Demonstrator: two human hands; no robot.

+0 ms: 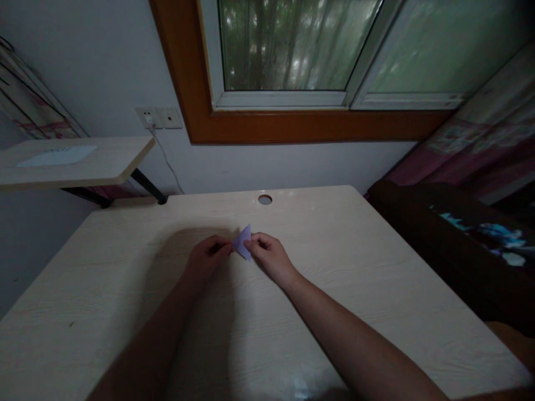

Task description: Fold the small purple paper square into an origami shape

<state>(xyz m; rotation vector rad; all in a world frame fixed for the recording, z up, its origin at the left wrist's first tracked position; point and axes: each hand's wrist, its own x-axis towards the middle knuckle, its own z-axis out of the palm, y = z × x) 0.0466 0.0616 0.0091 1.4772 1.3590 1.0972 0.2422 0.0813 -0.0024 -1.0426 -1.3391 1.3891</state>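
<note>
A small piece of purple paper [241, 241], folded into a triangle, is held between my two hands above the desk. My left hand [207, 256] pinches its left corner between thumb and fingers. On the other side, my right hand [270, 253] grips the paper's right edge, the thumb lying on its face and the fingers behind it. One point of the triangle sticks up and another points down. The fingers cover parts of the left corner and the right edge.
The pale wooden desk [334, 245] has a round cable hole [264, 199] near its back edge. A raised shelf [112, 161] with a sheet on it stands at left. Behind are a wall socket with a plugged-in cable [169, 161] and a window; a curtain [468, 133] hangs right.
</note>
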